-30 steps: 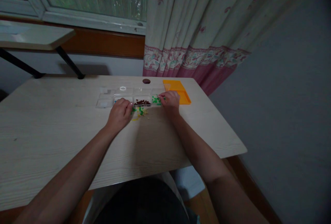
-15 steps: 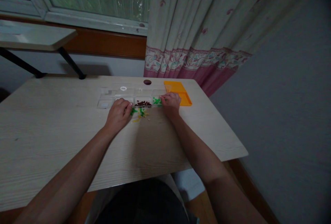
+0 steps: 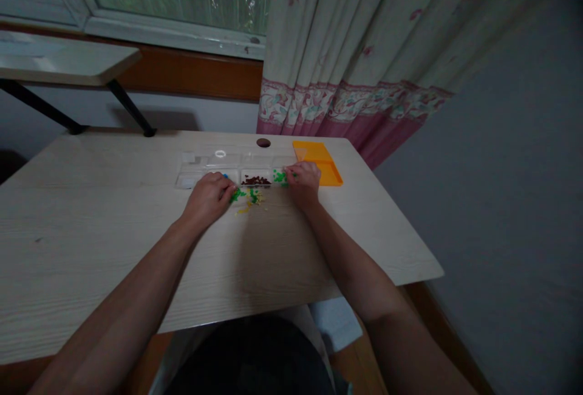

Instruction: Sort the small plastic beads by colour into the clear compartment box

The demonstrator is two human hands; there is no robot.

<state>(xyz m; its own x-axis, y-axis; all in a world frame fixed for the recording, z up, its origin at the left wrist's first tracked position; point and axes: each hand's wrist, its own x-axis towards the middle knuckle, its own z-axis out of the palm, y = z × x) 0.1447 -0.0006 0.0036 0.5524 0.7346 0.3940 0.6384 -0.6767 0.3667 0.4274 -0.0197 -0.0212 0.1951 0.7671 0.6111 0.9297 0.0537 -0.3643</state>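
A clear plastic compartment box [image 3: 184,180] lies on the table with its clear lid [image 3: 255,159] folded open behind it. Small dark brown pieces [image 3: 255,181] fill a middle compartment, and green pieces [image 3: 279,176] lie in the one to its right. Over the box's front edge, my left hand [image 3: 209,195] is closed, its fingertips by loose green pieces [image 3: 237,194]. My right hand [image 3: 305,183] has its fingers pinched together at the green compartment. What either hand holds, if anything, is too small to make out. Mixed green and yellow pieces [image 3: 255,197] are scattered in front.
An orange tray [image 3: 328,173] lies at the back right, beside my right hand. Behind the box is a round hole [image 3: 263,143] in the table [image 3: 113,231]. A raised shelf [image 3: 68,61] stands at the back left; a curtain [image 3: 355,48] hangs behind.
The view has shifted slightly. My left hand has moved a little among the green pieces, and a bit of blue now shows behind its fingers. My right hand stays at the green compartment.
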